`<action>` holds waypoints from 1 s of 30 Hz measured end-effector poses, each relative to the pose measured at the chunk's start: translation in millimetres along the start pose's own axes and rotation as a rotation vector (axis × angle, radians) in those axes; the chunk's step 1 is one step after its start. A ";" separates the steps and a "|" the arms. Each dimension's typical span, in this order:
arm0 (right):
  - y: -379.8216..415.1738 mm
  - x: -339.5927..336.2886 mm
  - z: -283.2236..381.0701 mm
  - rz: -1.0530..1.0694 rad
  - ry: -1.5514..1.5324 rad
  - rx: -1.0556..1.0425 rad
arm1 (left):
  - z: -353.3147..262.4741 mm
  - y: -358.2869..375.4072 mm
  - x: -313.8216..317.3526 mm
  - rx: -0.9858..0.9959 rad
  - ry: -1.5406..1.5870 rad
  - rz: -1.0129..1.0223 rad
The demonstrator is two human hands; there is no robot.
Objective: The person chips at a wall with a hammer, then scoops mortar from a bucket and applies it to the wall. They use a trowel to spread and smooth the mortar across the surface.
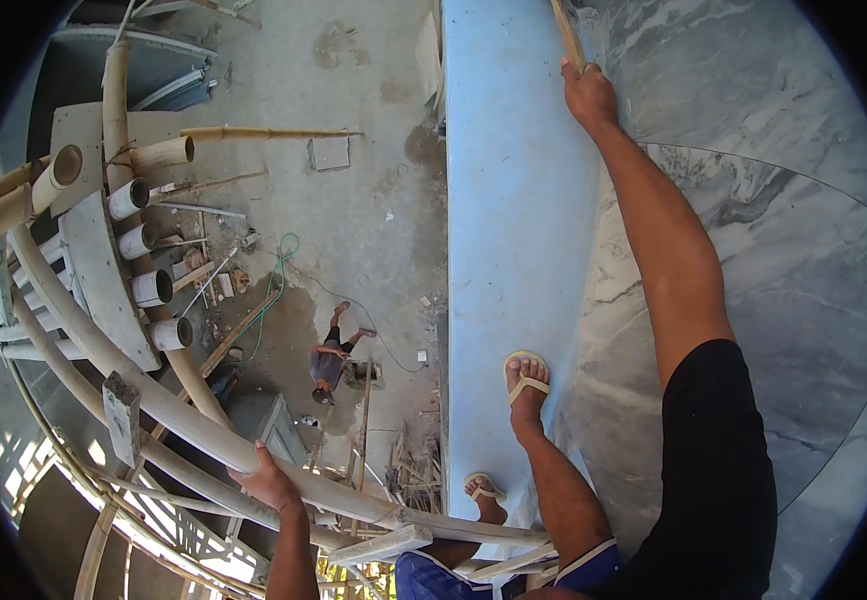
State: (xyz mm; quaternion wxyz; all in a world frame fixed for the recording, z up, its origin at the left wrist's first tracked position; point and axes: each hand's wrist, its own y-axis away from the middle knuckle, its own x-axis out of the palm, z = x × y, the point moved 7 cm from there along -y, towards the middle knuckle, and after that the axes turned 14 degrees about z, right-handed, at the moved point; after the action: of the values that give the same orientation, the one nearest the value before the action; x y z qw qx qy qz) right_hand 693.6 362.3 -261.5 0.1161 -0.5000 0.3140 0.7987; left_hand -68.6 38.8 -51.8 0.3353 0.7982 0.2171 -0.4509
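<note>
My left hand (271, 483) is closed round a thick bamboo pole (178, 410) at the lower left, part of a curving scaffold. My right hand (590, 95), at the end of an outstretched arm, is wrapped round a narrow wooden piece (566, 30) at the top, over the edge between the pale blue ledge (513, 200) and the grey veined marble surface (753, 250). The upper end of the wooden piece runs out of view. Two feet in flip-flops, one foot (525, 390) and another (485, 488), stand on the ledge.
Far below, a person (328, 365) bends on the concrete floor (293, 60) near a green hose (278, 265). Bamboo poles, boards (103, 275) and cut tube ends fill the left side. The ledge drops off along its left edge.
</note>
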 end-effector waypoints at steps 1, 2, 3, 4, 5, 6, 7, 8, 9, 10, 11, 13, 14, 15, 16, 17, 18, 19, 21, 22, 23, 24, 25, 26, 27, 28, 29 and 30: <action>8.7 -3.7 9.1 -0.027 -0.062 -0.063 | 1.1 -1.1 2.8 0.000 0.011 -0.005; 16.9 -7.3 15.9 -0.049 -0.125 -0.119 | 1.4 -2.1 1.8 0.018 -0.022 -0.008; 16.3 -7.7 14.0 -0.048 -0.129 -0.118 | -2.0 -1.8 -0.5 0.034 -0.059 -0.012; 15.2 -10.1 12.7 -0.052 -0.099 -0.138 | -3.8 -1.5 -2.4 0.035 -0.063 -0.015; 14.9 -12.0 10.3 -0.057 -0.064 -0.155 | -3.7 -0.5 -2.4 0.004 -0.043 0.000; 9.0 -12.1 7.4 -0.057 -0.059 -0.150 | -4.1 0.5 0.0 -0.026 -0.022 0.017; -3.4 -9.5 5.6 -0.016 -0.044 -0.091 | -4.2 1.1 3.1 -0.027 -0.019 0.019; -9.3 -4.3 1.1 0.028 -0.032 -0.027 | -4.3 0.2 2.5 -0.026 -0.016 0.018; -2.3 -2.2 2.0 0.031 -0.032 -0.028 | -3.4 0.6 0.3 -0.028 -0.012 0.014; 4.2 -4.2 6.2 -0.009 -0.061 -0.066 | -1.1 -0.3 1.9 -0.029 -0.004 0.008; 9.2 -7.2 8.9 -0.047 -0.090 -0.099 | 1.1 -1.5 1.3 -0.008 -0.022 0.001; 8.6 -8.3 1.8 -0.039 -0.061 -0.090 | -4.1 -1.3 -1.5 0.014 -0.049 -0.006; 7.2 -8.6 -1.4 -0.033 -0.029 -0.084 | -5.0 -0.5 -1.9 -0.002 -0.055 -0.009; 4.6 -12.0 -0.1 -0.032 -0.026 -0.082 | -6.2 1.1 -0.2 -0.021 -0.059 -0.008; -0.1 -12.2 -0.8 0.017 -0.006 -0.027 | -5.6 1.3 0.3 -0.022 -0.063 -0.002; -0.5 -10.0 -1.1 0.067 0.014 0.025 | -4.8 1.8 -1.6 -0.018 -0.052 0.000; 2.9 -10.4 3.6 0.064 0.013 0.019 | -6.3 1.5 -0.3 -0.013 -0.032 -0.006; 11.5 -11.2 7.2 0.043 -0.002 -0.034 | -8.7 1.4 0.3 -0.012 -0.029 -0.009; 13.1 -11.4 8.7 0.025 -0.016 -0.084 | -11.7 3.2 0.4 -0.028 -0.041 -0.005; 6.2 -8.3 4.3 0.049 -0.016 -0.040 | -8.4 2.0 -0.3 -0.027 -0.046 -0.003; 1.3 -4.6 -1.5 0.074 -0.014 0.003 | -3.2 0.7 -0.4 -0.010 -0.045 -0.004; 1.2 -2.9 -0.4 0.075 -0.013 0.007 | -2.7 -0.6 -0.3 0.009 -0.044 -0.004; 2.4 -1.1 1.9 0.054 -0.038 0.015 | -1.3 -1.2 -2.3 0.008 -0.048 0.000; 0.4 -2.6 7.1 0.027 -0.063 0.012 | 0.1 -1.4 -1.4 -0.004 -0.062 -0.001; 1.6 -2.3 6.2 0.026 -0.063 0.007 | -2.2 -1.4 -1.0 -0.015 -0.077 -0.003; 9.9 -4.5 2.8 -0.015 -0.033 -0.035 | -5.0 0.0 -2.8 -0.017 -0.080 -0.002; 12.5 -7.4 4.5 -0.061 -0.006 -0.081 | -8.5 1.3 -2.2 -0.020 -0.073 -0.008; 5.9 -9.6 5.7 -0.061 -0.005 -0.082 | -11.8 2.9 -0.2 -0.023 -0.069 -0.010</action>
State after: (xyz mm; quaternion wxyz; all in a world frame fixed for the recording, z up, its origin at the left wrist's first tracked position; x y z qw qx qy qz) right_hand 691.0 362.5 -249.1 0.1206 -0.5118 0.2655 0.8081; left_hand -60.2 45.5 -46.3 0.3495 0.7772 0.2147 -0.4773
